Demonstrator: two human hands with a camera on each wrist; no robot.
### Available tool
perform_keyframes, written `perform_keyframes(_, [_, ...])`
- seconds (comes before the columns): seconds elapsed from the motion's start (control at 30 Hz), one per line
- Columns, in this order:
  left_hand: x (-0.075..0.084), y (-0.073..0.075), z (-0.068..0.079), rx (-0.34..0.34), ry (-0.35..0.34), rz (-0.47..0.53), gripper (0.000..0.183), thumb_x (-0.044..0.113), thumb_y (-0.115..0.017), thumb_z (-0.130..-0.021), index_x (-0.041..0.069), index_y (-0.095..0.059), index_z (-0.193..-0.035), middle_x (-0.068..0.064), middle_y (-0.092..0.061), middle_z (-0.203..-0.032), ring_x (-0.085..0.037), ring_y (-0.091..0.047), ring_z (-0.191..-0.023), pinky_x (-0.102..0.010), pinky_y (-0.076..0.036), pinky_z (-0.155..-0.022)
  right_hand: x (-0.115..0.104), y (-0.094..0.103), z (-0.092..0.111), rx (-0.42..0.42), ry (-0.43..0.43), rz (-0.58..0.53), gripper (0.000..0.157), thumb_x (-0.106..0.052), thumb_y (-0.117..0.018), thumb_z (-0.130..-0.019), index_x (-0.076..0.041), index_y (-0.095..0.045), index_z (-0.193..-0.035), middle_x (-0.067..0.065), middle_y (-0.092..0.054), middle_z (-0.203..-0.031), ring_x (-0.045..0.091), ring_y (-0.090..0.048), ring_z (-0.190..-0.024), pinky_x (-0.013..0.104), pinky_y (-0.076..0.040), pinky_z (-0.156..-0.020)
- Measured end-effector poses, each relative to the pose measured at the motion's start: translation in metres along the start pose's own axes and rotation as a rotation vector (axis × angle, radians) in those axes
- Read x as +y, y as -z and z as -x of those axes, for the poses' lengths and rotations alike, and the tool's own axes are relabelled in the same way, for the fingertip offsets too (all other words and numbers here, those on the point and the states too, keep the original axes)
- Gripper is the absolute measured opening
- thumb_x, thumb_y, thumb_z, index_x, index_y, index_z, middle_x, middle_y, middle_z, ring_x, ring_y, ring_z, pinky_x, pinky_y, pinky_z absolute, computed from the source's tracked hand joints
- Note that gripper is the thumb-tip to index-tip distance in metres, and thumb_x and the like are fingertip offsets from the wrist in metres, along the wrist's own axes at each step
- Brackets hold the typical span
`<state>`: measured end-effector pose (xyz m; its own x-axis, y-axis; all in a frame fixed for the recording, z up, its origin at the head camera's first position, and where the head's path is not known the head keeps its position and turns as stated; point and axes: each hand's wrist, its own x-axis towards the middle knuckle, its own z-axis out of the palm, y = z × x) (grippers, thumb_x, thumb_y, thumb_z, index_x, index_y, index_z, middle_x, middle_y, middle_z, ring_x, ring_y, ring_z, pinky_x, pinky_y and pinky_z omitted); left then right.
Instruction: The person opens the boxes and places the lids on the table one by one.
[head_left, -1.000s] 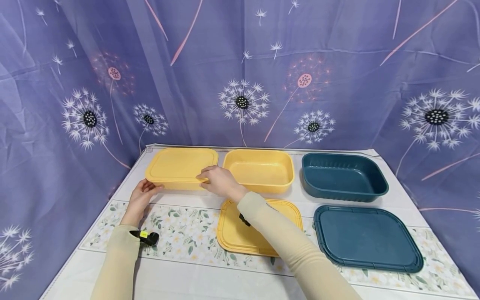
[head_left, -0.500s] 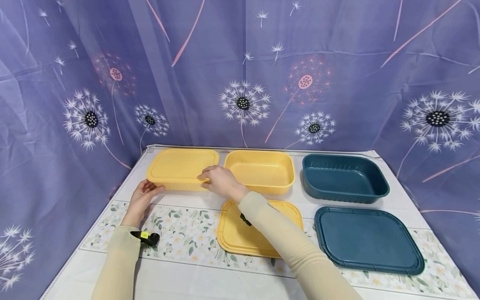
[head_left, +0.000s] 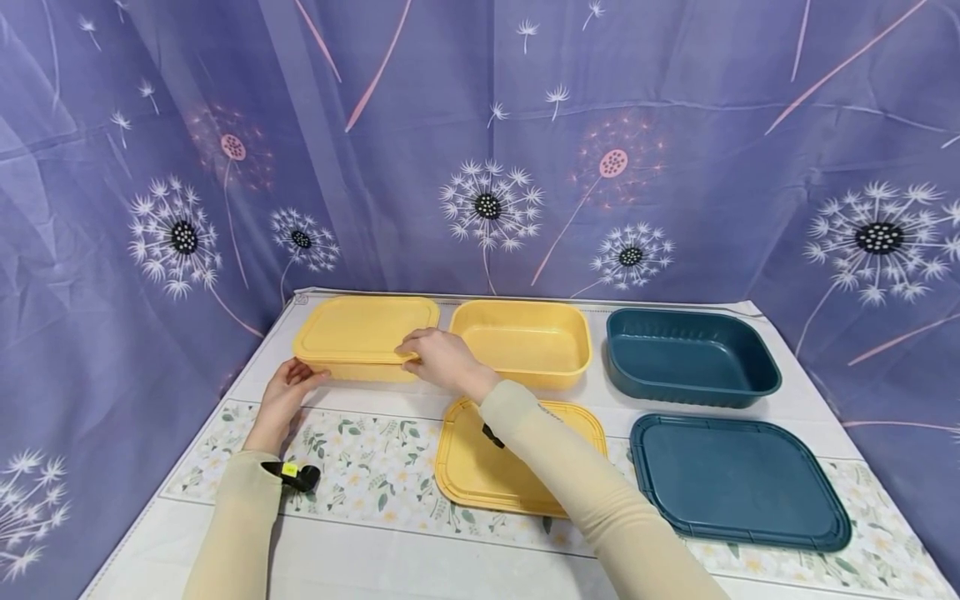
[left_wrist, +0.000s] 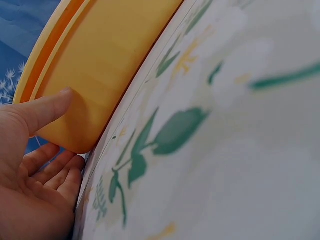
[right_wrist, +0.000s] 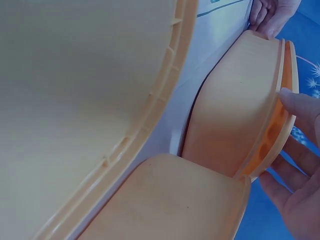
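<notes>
At the back left of the table stands a yellow storage box [head_left: 360, 372] with a yellow lid [head_left: 366, 323] on top. My left hand [head_left: 279, 400] holds the box's front left corner; in the left wrist view the thumb [left_wrist: 52, 107] lies on its front wall and the fingers bend beside the corner. At the front right corner, my right hand [head_left: 444, 361] pinches the lid's rim, thumb below and fingers above. An orange gap [right_wrist: 274, 125] shows between lid and box in the right wrist view, so the lid is not flush there. The box's inside is hidden.
Right beside it stands an uncovered yellow box [head_left: 521, 342], then an uncovered dark blue box [head_left: 686, 387]. A second yellow lid [head_left: 487, 475], under my right forearm, and a dark blue lid [head_left: 738, 479] lie in front. A purple curtain [head_left: 405, 208] hangs close behind.
The lid's front edge near my right hand looks slightly higher off the box. Both hands keep nearly the same places, and the view has shifted only a little.
</notes>
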<state>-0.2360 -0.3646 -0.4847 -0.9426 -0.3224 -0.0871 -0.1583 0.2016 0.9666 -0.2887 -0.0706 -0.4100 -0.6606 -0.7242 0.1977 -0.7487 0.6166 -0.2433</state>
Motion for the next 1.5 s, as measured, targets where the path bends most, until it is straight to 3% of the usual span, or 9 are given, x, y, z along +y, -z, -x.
perform_keyframes(0.33, [0.0,0.0,0.002,0.007,0.003,0.001,0.075,0.014,-0.069,-0.097,-0.001,-0.026,-0.156,-0.017,-0.04,-0.147,-0.025,-0.041,-0.134,-0.03,-0.038,-0.109,0.004,0.004,-0.002,0.012,0.014,0.022,0.031,-0.026,-0.068,-0.099,-0.018,-0.07,-0.13,0.0,-0.063,-0.135,0.017,-0.059,-0.124,0.029,-0.051,-0.097])
perform_keyframes(0.8, [-0.002,0.001,0.007,0.0,0.018,0.013,0.08,0.015,-0.069,-0.098,0.0,-0.019,-0.159,-0.021,-0.035,-0.155,-0.031,-0.036,-0.141,-0.042,-0.032,-0.117,0.01,0.001,-0.003,-0.009,-0.019,-0.01,0.032,-0.021,-0.068,-0.099,-0.017,-0.07,-0.131,0.0,-0.063,-0.136,0.019,-0.056,-0.128,0.03,-0.052,-0.097])
perform_keyframes(1.5, [0.001,0.0,0.001,0.005,0.01,0.016,0.079,0.014,-0.069,-0.097,0.0,-0.021,-0.158,-0.021,-0.036,-0.154,-0.031,-0.037,-0.141,-0.042,-0.032,-0.117,0.019,0.001,-0.013,-0.021,-0.087,-0.026,0.031,-0.024,-0.068,-0.099,-0.018,-0.07,-0.13,-0.001,-0.063,-0.135,0.019,-0.055,-0.129,0.032,-0.049,-0.101])
